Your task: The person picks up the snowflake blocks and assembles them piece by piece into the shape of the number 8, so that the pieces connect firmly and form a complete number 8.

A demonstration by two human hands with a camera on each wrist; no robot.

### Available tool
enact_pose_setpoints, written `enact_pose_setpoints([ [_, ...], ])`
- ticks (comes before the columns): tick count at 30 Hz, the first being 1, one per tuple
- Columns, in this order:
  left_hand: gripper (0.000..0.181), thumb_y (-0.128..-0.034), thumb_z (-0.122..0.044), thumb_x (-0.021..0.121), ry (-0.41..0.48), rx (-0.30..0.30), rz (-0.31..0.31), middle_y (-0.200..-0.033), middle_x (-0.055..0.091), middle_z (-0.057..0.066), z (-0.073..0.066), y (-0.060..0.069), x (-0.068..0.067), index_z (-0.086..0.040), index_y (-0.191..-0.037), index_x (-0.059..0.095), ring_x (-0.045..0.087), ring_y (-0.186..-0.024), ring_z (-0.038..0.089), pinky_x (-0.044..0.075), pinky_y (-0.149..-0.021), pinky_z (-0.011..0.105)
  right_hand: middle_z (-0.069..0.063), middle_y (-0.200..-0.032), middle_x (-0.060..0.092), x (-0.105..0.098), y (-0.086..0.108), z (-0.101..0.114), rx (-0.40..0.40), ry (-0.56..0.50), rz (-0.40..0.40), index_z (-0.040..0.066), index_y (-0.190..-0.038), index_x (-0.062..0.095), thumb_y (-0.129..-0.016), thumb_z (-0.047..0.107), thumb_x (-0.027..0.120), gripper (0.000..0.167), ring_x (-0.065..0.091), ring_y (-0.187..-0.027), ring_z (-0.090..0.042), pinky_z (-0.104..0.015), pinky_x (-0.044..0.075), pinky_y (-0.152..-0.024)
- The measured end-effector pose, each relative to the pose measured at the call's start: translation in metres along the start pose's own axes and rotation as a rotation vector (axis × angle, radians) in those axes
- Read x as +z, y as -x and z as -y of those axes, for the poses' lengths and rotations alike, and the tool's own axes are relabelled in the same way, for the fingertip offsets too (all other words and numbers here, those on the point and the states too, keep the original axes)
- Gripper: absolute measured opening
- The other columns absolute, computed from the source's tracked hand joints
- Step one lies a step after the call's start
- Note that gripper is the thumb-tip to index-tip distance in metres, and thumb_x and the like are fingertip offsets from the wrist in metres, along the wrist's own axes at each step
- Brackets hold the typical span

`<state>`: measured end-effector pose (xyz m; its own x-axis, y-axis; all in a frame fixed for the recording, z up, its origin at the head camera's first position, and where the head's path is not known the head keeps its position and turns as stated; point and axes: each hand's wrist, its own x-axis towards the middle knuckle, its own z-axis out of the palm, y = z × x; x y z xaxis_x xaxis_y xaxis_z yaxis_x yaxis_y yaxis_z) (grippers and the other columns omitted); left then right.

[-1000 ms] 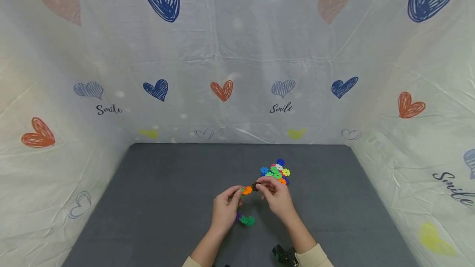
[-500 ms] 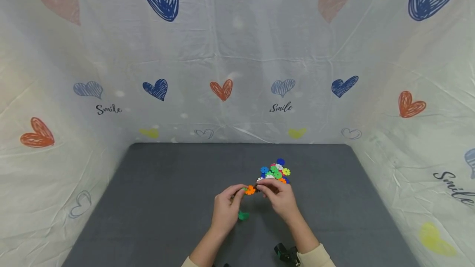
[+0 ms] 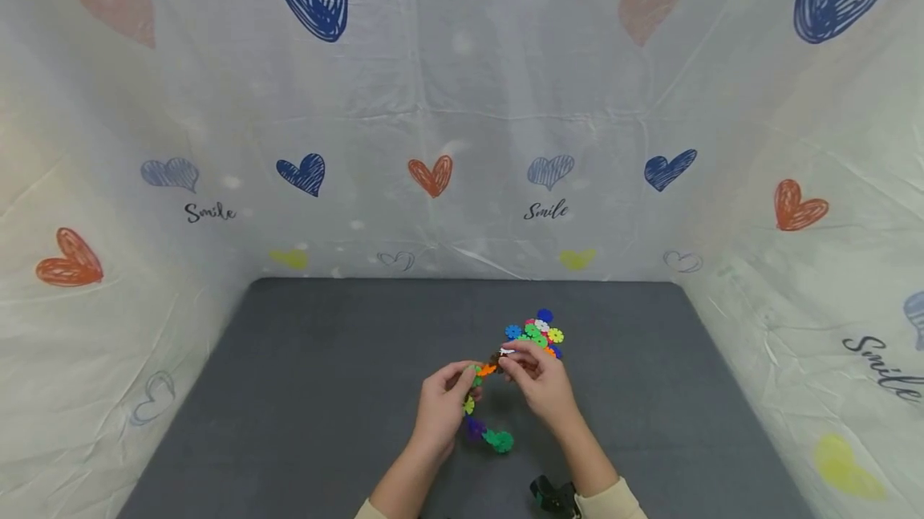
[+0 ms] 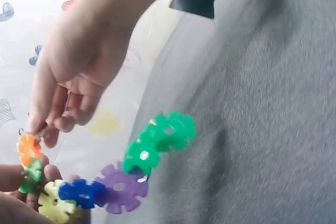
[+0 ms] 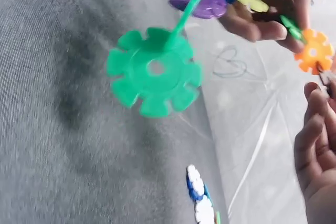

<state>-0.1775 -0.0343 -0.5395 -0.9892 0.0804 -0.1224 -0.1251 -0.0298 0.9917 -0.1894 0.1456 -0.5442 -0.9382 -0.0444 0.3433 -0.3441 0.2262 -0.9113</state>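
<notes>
1. Surface: grey and broad, with plenty of bare room beside the work. Joining in the air above it looks sensible, low enough that a dropped disc should land nearby.
2. Left hand: this grip is clamped on the chain near its upper end, around the light green disc. It should act as the steady anchor, close behind the joint, so nothing flexes while pressure goes on.
3. Right hand: thumb and fingertips are together in a pinch at the dark brown disc. Best to push in line with the joint, without twisting.
4. Chain: held between the hands, its tail curving down toward the person. Let that tail hang loose; a snag could work a joint free.
5. Heap of discs: just beyond the right hand, partly hidden by it. Keep the knuckles from scattering it.
6. Orange disc: next to the dark brown disc. Set the two edge-on, crosswise, before pressing.
7. White sliver: at the right fingertips; whether held or lying behind, I cannot tell.
8. Slots: too small to judge how fully they are seated; a light tug would probably check.
</notes>
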Motion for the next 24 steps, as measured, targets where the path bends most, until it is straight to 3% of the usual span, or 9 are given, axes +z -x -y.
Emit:
enact_pose_setpoints([
  [2, 0.025, -0.1028, -0.024, 0.06, 0.006, -0.034, 0.001, -0.107, 0.07, 0.016, 0.003, 0.0, 0.001, -0.005, -0.114, 0.073, 0.067, -0.089, 0.025, 0.056, -0.078, 0.036, -0.016, -0.089, 0.073, -0.001, 0.001, -0.007, 0.052, 0.012, -0.004, 0.002, -0.108, 0.072, -0.093, 0.002, 0.07, 0.015, 0.066, -0.072, -0.032, -0.032, 0.059, -0.067],
  [4, 0.023, -0.1018, -0.024, 0.062, -0.046, -0.035, 0.009, -0.111, 0.07, 0.012, 0.005, 0.0, 0.001, -0.008, -0.113, 0.074, 0.067, -0.092, 0.026, 0.054, -0.077, 0.034, -0.01, -0.089, 0.074, -0.003, 0.001, -0.011, 0.08, 0.025, -0.008, 0.007, -0.102, 0.075, -0.092, 0.007, 0.073, 0.011, 0.067, -0.072, -0.031, -0.03, 0.058, -0.066],
  [9, 0.019, -0.0974, -0.03, 0.068, -0.255, 0.054, 0.018, -0.113, 0.073, 0.004, 0.009, 0.0, 0.002, -0.016, -0.109, 0.075, 0.067, -0.091, 0.023, 0.051, -0.069, 0.029, -0.006, -0.092, 0.076, -0.004, 0.001, -0.011, 0.098, 0.026, 0.016, 0.012, -0.1, 0.078, -0.09, 0.013, 0.075, 0.011, 0.068, -0.074, -0.023, -0.025, 0.057, -0.067],
  [12, 0.02, -0.0955, -0.034, 0.071, -0.316, 0.112, -0.005, -0.105, 0.075, 0.002, 0.01, -0.001, 0.003, -0.017, -0.105, 0.076, 0.068, -0.084, 0.019, 0.053, -0.065, 0.026, -0.008, -0.096, 0.076, -0.002, 0.002, -0.01, 0.083, 0.033, 0.046, 0.009, -0.102, 0.078, -0.091, 0.011, 0.074, 0.012, 0.068, -0.076, -0.017, -0.024, 0.057, -0.07],
  [17, 0.021, -0.095, -0.032, 0.072, -0.254, 0.128, -0.009, -0.098, 0.076, 0.003, 0.014, -0.003, 0.002, -0.013, -0.101, 0.077, 0.07, -0.088, 0.015, 0.056, -0.073, 0.025, -0.01, -0.095, 0.075, 0.0, 0.003, -0.009, 0.075, 0.051, 0.108, 0.008, -0.105, 0.077, -0.093, 0.013, 0.072, 0.013, 0.066, -0.074, -0.018, -0.025, 0.057, -0.069],
  [20, 0.02, -0.0946, -0.028, 0.073, -0.184, 0.085, -0.031, -0.099, 0.075, 0.007, 0.018, -0.005, 0.0, -0.009, -0.102, 0.077, 0.07, -0.088, 0.019, 0.057, -0.073, 0.025, -0.008, -0.095, 0.074, -0.003, 0.003, -0.009, 0.116, 0.082, 0.147, 0.011, -0.108, 0.076, -0.096, 0.021, 0.07, 0.017, 0.066, -0.076, -0.022, -0.025, 0.056, -0.069],
  [24, 0.023, -0.0947, -0.023, 0.073, -0.116, 0.028, -0.111, -0.104, 0.073, 0.011, 0.023, -0.008, -0.005, -0.004, -0.107, 0.076, 0.068, -0.09, 0.02, 0.056, -0.072, 0.024, -0.002, -0.098, 0.074, -0.015, -0.003, -0.018, 0.183, 0.191, 0.159, 0.012, -0.113, 0.075, -0.096, 0.027, 0.071, 0.024, 0.068, -0.081, -0.02, -0.025, 0.055, -0.071],
])
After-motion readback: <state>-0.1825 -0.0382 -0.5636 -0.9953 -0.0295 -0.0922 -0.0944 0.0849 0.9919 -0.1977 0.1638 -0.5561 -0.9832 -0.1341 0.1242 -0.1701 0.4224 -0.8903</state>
